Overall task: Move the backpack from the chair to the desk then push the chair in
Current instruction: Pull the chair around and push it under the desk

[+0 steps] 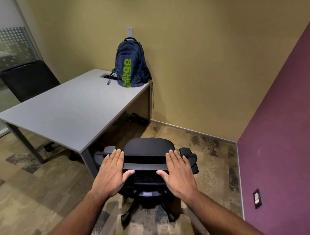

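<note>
A navy backpack [131,64] with green lettering stands upright on the far right corner of the grey desk [68,111], leaning against the wall. A black office chair [149,148] stands just off the desk's near right corner, its seat bare and its back towards me. My left hand [111,174] lies flat on the left end of the backrest's top edge, fingers straight and thumb under the rim. My right hand [177,172] lies the same way on the right end. Neither hand is closed around the backrest.
A second black chair [28,79] stands behind the desk at the left, by a frosted glass wall. A cable port [106,76] is set into the desk beside the backpack. A purple wall [282,127] with a socket [257,198] runs along the right. Carpet lies under the chair.
</note>
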The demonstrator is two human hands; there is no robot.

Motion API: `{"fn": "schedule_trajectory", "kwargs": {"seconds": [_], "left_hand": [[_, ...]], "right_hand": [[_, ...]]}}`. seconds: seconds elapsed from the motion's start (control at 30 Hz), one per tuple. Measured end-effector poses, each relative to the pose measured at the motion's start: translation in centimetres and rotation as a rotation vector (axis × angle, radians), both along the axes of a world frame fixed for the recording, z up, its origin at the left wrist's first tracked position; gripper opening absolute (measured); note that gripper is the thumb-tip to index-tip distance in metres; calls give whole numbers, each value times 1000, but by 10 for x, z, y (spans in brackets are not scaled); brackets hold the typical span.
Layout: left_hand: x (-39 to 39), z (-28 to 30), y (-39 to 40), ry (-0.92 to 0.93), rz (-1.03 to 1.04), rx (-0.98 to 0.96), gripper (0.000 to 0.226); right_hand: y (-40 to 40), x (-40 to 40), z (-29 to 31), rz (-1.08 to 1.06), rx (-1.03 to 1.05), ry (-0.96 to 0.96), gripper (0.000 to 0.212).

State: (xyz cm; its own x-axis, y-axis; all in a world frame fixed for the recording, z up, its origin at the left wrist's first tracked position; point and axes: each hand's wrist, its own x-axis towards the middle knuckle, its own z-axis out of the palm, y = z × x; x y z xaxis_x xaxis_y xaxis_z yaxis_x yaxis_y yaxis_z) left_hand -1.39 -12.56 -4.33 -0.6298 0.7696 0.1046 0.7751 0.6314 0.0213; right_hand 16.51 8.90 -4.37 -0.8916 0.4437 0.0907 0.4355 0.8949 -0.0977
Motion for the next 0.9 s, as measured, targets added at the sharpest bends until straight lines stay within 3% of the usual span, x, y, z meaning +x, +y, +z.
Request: {"fn": "schedule_trajectory", "kwargs": {"seconds": [0.23,0.47,0.9], "left_hand": [[-1,-4,20,44,10,60,94],[-22,-5,62,-10,24,57,102],[-37,-9,182,-11,239,119,98]], "right_hand": [[33,-10,-3,38,-5,5,93],[87,-31,1,92,9,3,92],[232,-95,4,280,-51,-21,91]]}}
